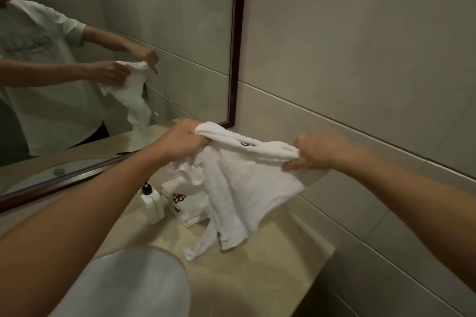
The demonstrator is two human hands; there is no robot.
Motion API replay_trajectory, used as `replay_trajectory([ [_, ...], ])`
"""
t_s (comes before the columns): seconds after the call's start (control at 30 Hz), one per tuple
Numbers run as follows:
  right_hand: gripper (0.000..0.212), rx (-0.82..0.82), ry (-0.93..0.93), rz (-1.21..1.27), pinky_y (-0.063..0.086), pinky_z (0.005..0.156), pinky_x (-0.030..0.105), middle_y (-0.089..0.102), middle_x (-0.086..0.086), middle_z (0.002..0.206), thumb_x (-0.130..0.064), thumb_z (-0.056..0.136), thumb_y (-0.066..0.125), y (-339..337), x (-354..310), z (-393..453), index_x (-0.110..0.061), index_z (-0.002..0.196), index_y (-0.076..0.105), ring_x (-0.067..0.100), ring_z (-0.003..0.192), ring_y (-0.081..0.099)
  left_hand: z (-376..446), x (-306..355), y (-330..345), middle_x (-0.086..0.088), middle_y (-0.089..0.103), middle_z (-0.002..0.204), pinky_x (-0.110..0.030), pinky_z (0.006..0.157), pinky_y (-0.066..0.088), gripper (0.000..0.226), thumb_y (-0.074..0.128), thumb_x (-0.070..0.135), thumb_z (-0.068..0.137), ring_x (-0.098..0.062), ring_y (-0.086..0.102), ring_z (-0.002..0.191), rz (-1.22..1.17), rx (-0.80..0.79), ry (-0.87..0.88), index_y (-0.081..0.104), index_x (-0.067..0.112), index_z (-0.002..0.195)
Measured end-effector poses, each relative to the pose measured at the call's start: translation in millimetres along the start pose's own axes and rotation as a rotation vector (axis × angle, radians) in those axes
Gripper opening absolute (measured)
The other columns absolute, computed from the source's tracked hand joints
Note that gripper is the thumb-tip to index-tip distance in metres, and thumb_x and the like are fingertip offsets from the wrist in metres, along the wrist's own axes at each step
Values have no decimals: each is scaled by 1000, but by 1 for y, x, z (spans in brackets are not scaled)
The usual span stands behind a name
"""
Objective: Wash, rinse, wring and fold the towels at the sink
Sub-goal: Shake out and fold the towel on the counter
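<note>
Hands first: left hand (189, 140) grips one end of towel's top edge, fingers curled round bunched cloth; right hand (315, 150) pinches the other end, thumb and fingers closed on hem. White towel (239, 188) hangs between them, w/ lower corners trailing onto the desk (270, 265). Edge held taut and level, prob. to square the cloth for folding. Behind the hanging towel, partly hidden: folded towels (184, 203) w/ red logo, stacked on desk, soap bottle (151, 202) touching their left side. Sink (134, 283) sits below left forearm, near towel's lower corner; mirror (235, 59) along wall.
</note>
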State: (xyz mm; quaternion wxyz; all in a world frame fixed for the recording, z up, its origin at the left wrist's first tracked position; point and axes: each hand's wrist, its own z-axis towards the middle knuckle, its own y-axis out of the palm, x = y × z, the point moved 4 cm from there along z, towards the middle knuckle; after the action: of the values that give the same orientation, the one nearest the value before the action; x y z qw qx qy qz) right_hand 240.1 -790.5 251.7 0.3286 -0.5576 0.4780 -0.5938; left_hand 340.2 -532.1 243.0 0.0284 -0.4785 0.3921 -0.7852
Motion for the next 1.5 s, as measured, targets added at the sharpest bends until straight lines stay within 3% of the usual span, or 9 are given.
replay_trajectory([
  [0.17, 25, 221, -21, 885, 46, 58, 28, 71, 17, 85, -24, 90, 62, -4, 31, 5, -2, 97, 71, 29, 81, 68, -5, -5, 8, 10, 69, 75, -24, 60, 53, 33, 87, 48, 66, -7, 63, 66, 489, -347, -41, 65, 29, 83],
  [0.33, 34, 230, -192, 1456, 34, 49, 24, 59, 7, 72, -20, 72, 56, -25, 7, -1, 0, 96, 69, 15, 60, 51, 11, -23, -3, -9, 70, 89, -30, 65, 47, 11, 70, 27, 86, -27, 65, 82, 591, -39, -105, 68, 17, 91],
  [0.47, 70, -2, -164, 922, 45, 58, 35, 68, 7, 73, -74, 60, 73, -26, 8, -4, -8, 84, 70, 18, 65, 60, 2, -17, 4, 0, 75, 90, -31, 77, 56, 24, 61, 3, 90, -16, 70, 84, -493, 63, -222, 71, 21, 101],
  [0.6, 61, 39, 4, 53, 42, 70, 33, 70, 11, 104, -74, 82, 58, -1, 8, 5, -15, 95, 62, 31, 99, 67, 10, 4, 7, 12, 74, 88, -22, 70, 53, 18, 75, 24, 82, 0, 67, 77, 73, -115, 16, 71, 32, 98],
  [0.73, 29, 214, 78, 601, 45, 61, 34, 72, 22, 98, -31, 97, 62, 4, 29, 16, -3, 98, 68, 34, 83, 69, 25, -12, 18, 0, 65, 84, -31, 66, 46, 34, 82, 39, 72, -20, 58, 74, 750, -272, -59, 56, 19, 82],
  [0.93, 18, 531, -67, 1642, 39, 46, 24, 73, 0, 77, -14, 87, 59, -42, 16, 18, -17, 91, 76, 9, 60, 60, 51, -12, -19, -21, 62, 92, -47, 72, 50, 22, 61, 14, 74, -42, 59, 89, 644, 426, 66, 63, 7, 95],
  [1.07, 67, 348, -84, 794, 52, 72, 37, 69, 14, 93, -66, 64, 74, -48, 21, 22, -10, 100, 67, 25, 85, 66, 43, -3, -23, -13, 72, 103, -39, 80, 51, 41, 47, 32, 76, -33, 66, 98, 175, 374, 34, 71, 15, 105],
  [1.17, 45, 257, 87, 122, 49, 79, 38, 70, 16, 107, -55, 87, 66, -16, 23, 28, -14, 107, 66, 36, 103, 65, 33, -14, -2, -11, 72, 102, -40, 79, 54, 43, 66, 50, 82, -31, 66, 94, 514, 62, 17, 69, 19, 111],
  [1.5, 18, 393, 22, 815, 48, 61, 33, 70, 14, 76, -16, 78, 57, 3, 20, 40, -7, 82, 72, 31, 72, 66, 16, -84, 29, 0, 70, 96, -36, 75, 53, 19, 70, 24, 83, -21, 64, 83, 464, -190, -150, 62, 26, 101],
])
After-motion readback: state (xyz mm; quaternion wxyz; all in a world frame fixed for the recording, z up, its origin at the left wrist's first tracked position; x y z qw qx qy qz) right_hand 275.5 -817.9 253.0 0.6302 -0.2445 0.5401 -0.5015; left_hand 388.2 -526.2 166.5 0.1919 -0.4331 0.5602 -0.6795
